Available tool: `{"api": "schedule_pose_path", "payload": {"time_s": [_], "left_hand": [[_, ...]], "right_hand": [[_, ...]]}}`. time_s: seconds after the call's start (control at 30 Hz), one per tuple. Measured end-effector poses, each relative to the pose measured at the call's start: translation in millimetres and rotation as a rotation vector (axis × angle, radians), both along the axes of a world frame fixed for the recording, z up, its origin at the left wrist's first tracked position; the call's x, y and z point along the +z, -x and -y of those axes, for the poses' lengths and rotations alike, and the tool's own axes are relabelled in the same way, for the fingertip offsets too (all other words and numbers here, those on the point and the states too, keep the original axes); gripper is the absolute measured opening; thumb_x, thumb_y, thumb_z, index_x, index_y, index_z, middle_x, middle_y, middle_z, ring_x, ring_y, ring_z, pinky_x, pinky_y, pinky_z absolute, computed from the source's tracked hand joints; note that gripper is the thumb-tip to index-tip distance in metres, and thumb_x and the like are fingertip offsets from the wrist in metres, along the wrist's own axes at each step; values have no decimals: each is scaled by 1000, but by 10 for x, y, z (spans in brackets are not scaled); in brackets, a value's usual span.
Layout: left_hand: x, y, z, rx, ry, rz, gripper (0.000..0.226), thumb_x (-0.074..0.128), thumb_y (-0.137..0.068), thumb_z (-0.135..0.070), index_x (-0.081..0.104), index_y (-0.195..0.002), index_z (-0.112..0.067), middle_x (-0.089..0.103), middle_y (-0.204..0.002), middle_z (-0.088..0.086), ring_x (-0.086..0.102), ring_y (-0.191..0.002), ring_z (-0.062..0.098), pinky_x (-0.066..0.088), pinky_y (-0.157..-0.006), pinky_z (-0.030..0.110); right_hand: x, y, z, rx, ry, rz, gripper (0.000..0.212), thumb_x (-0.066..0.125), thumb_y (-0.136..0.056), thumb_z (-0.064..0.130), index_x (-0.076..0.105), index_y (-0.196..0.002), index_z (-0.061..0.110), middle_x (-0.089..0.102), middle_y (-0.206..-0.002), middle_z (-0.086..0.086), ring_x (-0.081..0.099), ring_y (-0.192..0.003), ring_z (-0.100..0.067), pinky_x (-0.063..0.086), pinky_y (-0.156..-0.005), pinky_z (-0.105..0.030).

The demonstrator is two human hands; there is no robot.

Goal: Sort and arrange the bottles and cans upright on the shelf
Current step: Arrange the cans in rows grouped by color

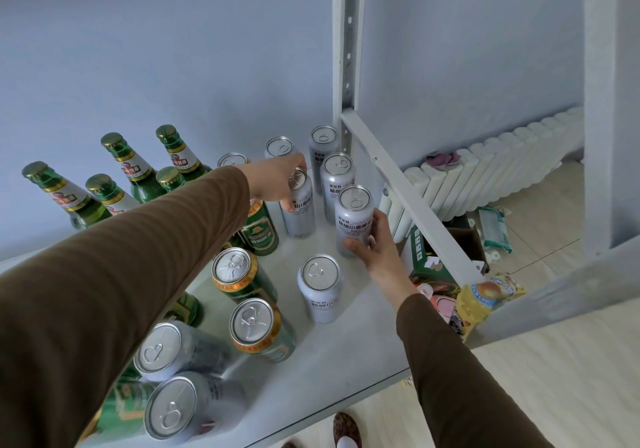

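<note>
White shelf board (346, 350) across lower centre of frame, grey upright post (349, 49) at top centre, slanted side rail (408, 184) running down to the right. White radiator (491, 167) against wall, right of centre. Brown left sleeve (114, 267) crossing from lower left toward centre; brown right sleeve (450, 371) entering from lower right.

Green glass bottles (128, 163) with gold caps, upright, grouped at left of frame. Silver cans (337, 177) upright in a cluster at centre, near the post. Green cans (258, 226) left of them, centre to lower centre. Two grey cans (180, 347) at lower left, close together, tops toward camera.

Left hand (277, 179) at centre, fingers curled over top and side of a silver can (300, 208) standing on the shelf. Right hand (375, 243) just right of centre, thumb and fingers wrapped around lower body of another silver can (354, 219), upright, base at shelf level; contact with board cannot be told. One more silver can (320, 286) upright below, apart from both hands.

Cardboard box (446, 250) and yellow packet (481, 298) on floor beyond shelf edge, right.
</note>
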State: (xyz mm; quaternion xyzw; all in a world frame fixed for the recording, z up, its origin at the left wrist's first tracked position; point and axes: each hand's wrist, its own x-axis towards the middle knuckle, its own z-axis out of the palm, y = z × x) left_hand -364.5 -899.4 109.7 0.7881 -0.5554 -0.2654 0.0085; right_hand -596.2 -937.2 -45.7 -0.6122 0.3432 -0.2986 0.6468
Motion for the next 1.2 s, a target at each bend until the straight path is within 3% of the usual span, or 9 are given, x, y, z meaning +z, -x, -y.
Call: {"api": "schedule_pose_path", "payload": {"time_s": [0.13,0.3,0.43,0.57,0.63,0.7,0.77,0.97,1.2], "left_hand": [[35,18,-8,-41,-38,39,85,85,-71,-8,37,-139,-25,56,-130,8,56,-109,34,49,-94,48],[41,42,-41,-63,-39,67,88,86,-70,-8,36,-140,-29,53,-137,9,56,-112,35,49,-98,52],[91,53,-108,-84,-16,59,104,87,-71,-10,26,-152,-32,42,-151,7,50,-127,33,44,-104,50],[218,99,-245,-122,97,117,111,89,-71,-16,19,-155,-32,36,-152,8,43,-134,32,40,-109,47],[330,154,-369,-136,181,133,103,86,-75,-16,23,-155,-32,34,-153,7,38,-138,30,36,-110,43],[456,215,-547,-154,244,127,90,82,-80,-20,29,-152,-33,34,-153,3,36,-138,26,34,-109,40],[568,275,-770,-175,267,107,78,78,-84,-27,35,-148,-36,35,-152,-2,37,-137,22,33,-108,37],[676,517,-1441,-216,201,44,61,69,-90,-40,40,-144,-42,37,-150,-15,37,-136,8,28,-111,30],[519,602,-1801,-186,190,-19,58,69,-91,-38,43,-143,-43,38,-148,-18,40,-133,5,29,-110,25]], "right_hand": [[2,-3,-43,-25,0,7,92,79,-68,35,36,-142,3,56,-133,-6,61,-112,3,50,-88,-16],[-9,-17,-67,-34,17,-13,82,81,-74,29,37,-141,11,56,-136,-2,61,-115,2,50,-88,-18],[17,-5,-98,-27,2,-6,74,73,-79,19,36,-143,16,52,-139,-4,58,-108,16,47,-84,-8],[77,32,-200,-45,39,-48,81,75,-89,18,28,-155,20,42,-150,7,40,-109,35,34,-83,7],[126,86,-324,-74,59,-57,75,66,-96,18,25,-157,23,39,-150,15,40,-118,28,33,-98,0],[149,157,-491,-114,119,-91,66,60,-99,28,27,-156,27,37,-153,18,35,-137,10,28,-117,-21],[124,248,-646,-167,199,-118,60,55,-102,29,28,-156,29,30,-159,15,27,-146,1,23,-121,-29],[80,420,-1017,-149,292,-85,53,50,-102,40,36,-152,29,39,-155,15,33,-146,-7,28,-119,-33],[-27,312,-1230,71,178,-142,87,79,-76,47,36,-149,32,46,-150,16,39,-141,-4,31,-115,-26]]}}
